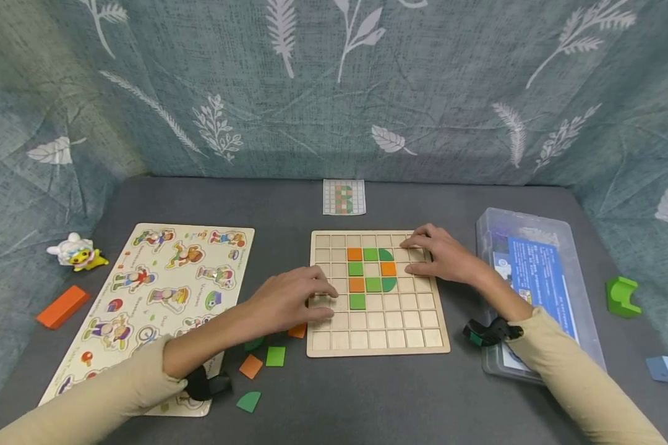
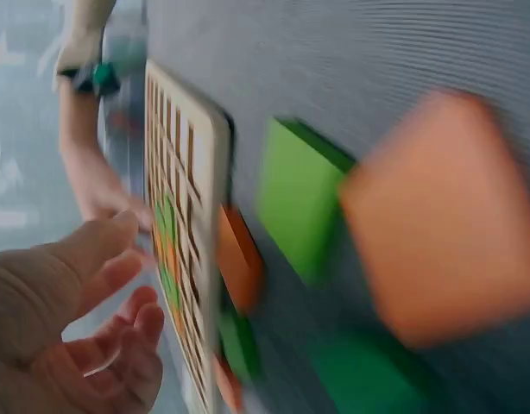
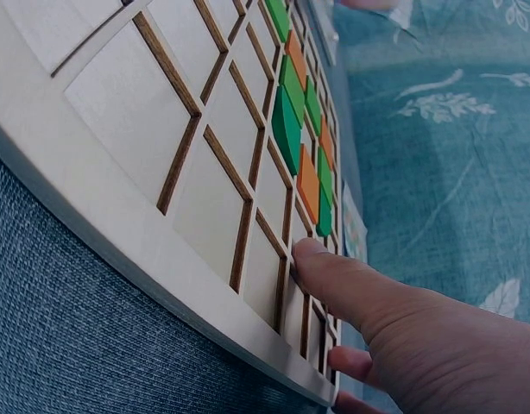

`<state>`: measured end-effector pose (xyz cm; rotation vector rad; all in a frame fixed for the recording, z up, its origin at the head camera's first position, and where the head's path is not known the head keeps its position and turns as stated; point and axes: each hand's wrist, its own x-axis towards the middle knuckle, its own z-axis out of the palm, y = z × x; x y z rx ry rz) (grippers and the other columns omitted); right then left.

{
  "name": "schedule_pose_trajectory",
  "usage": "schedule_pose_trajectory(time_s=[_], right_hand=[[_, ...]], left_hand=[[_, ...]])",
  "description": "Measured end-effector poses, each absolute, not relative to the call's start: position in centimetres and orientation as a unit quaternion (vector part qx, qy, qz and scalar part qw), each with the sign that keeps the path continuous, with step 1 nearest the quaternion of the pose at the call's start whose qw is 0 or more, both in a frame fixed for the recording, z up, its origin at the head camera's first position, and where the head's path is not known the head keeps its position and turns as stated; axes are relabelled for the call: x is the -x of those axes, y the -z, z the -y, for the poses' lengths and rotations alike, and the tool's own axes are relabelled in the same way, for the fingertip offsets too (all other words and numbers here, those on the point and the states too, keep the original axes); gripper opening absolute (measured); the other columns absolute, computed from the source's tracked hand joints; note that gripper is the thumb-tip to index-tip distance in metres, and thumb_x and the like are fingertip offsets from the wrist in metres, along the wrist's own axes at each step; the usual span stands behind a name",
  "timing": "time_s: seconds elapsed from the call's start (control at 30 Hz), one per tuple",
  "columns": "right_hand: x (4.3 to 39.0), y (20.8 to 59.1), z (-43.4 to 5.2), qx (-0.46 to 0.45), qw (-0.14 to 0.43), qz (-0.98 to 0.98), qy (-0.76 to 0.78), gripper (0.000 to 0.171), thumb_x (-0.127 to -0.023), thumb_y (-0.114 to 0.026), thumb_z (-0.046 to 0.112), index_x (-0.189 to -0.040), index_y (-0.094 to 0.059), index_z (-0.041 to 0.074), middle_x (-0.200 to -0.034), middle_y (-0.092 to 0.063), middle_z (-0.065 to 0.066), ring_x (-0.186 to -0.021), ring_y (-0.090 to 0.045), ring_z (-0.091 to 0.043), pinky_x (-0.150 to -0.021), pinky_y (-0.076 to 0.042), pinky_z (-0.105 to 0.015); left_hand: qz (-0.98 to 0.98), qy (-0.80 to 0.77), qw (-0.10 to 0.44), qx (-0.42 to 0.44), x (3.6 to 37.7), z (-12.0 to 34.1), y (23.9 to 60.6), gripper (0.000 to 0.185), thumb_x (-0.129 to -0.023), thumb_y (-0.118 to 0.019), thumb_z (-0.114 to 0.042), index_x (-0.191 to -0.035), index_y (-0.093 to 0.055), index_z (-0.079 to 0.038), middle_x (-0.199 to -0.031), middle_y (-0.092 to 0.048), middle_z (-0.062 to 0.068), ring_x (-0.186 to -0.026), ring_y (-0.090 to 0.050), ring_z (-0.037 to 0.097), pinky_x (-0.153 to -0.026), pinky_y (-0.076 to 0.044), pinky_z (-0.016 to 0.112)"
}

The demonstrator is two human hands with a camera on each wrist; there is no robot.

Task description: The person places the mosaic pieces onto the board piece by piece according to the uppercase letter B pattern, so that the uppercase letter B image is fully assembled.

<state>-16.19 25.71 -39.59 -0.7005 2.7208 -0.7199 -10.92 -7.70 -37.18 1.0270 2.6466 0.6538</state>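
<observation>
A wooden grid board [image 1: 378, 340] lies on the dark table. In its upper middle sit several orange square tiles [image 1: 354, 254], light green square tiles [image 1: 370, 254] and two dark green quarter-round tiles [image 1: 386, 254]. My left hand [image 1: 295, 300] hovers over the board's left edge, fingers loosely bent with nothing between them. At the upper right of the board rests my right hand [image 1: 442, 253]; in the right wrist view its thumb [image 3: 351, 280] lies straight over the cells and the other fingers are by the far edge. A small printed card [image 1: 343, 198] with a coloured grid pattern lies behind the board.
Loose tiles lie left of the board, among them an orange square [image 1: 251, 366], a green square [image 1: 275, 356] and a dark green quarter-round [image 1: 248, 402]. A picture puzzle board [image 1: 161, 309] is under the left forearm. A plastic case [image 1: 581, 346] stands right, partly under the right arm.
</observation>
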Motion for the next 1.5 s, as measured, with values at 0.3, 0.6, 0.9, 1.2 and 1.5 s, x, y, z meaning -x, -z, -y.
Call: schedule_pose_trajectory(time_s=[0.3, 0.6, 0.9, 1.2, 1.5], right_hand=[[16.1, 39.6, -25.9, 0.239, 0.123, -0.931, 0.249, 0.043, -0.089, -0.071, 0.027, -0.128, -0.062, 0.011, -0.13, -0.047, -0.02, -0.111, -0.045, -0.035, -0.084, -0.039, -0.046], [16.2, 39.3, -26.1, 0.222, 0.125, -0.936, 0.242, 0.045, -0.087, -0.072, 0.027, -0.129, -0.062, 0.013, -0.131, -0.047, -0.018, -0.112, -0.045, -0.033, -0.085, -0.039, -0.046], [16.2, 39.4, -26.0, 0.228, 0.13, -0.934, 0.242, 0.046, -0.088, -0.072, 0.027, -0.129, -0.061, 0.013, -0.131, -0.046, -0.018, -0.112, -0.045, -0.033, -0.086, -0.039, -0.047], [16.3, 39.4, -25.9, 0.231, 0.135, -0.932, 0.245, 0.045, -0.088, -0.072, 0.027, -0.13, -0.061, 0.013, -0.132, -0.045, -0.018, -0.111, -0.044, -0.032, -0.085, -0.038, -0.045], [16.3, 39.6, -25.8, 0.241, 0.132, -0.929, 0.249, 0.044, -0.09, -0.07, 0.028, -0.129, -0.061, 0.012, -0.131, -0.046, -0.019, -0.109, -0.044, -0.033, -0.083, -0.038, -0.045]], left_hand=[[-0.915, -0.245, 0.129, -0.292, 9.5, 15.9, 37.7, 0.031, -0.085, -0.074, -0.028, -0.115, -0.069, -0.019, -0.108, -0.065, -0.003, -0.095, -0.059, 0.012, -0.078, -0.048, 0.032], [-0.889, -0.277, 0.15, -0.331, 7.2, 18.7, 37.2, 0.023, -0.087, -0.073, -0.026, -0.109, -0.071, -0.023, -0.109, -0.06, -0.007, -0.07, -0.045, -0.005, -0.063, -0.042, 0.017], [-0.852, -0.285, 0.116, -0.424, 5.3, 19.4, 38.2, 0.019, -0.086, -0.074, -0.023, -0.105, -0.073, -0.029, -0.104, -0.058, -0.013, -0.074, -0.045, -0.006, -0.061, -0.04, 0.011], [-0.842, -0.226, 0.041, -0.487, 5.3, 19.7, 38.7, 0.02, -0.079, -0.079, -0.017, -0.093, -0.074, -0.031, -0.099, -0.057, -0.015, -0.083, -0.048, -0.003, -0.065, -0.041, 0.011], [-0.86, -0.162, -0.011, -0.484, 5.2, 20.0, 38.7, 0.018, -0.08, -0.078, -0.021, -0.094, -0.073, -0.032, -0.103, -0.063, -0.012, -0.091, -0.056, 0.005, -0.067, -0.05, 0.021]])
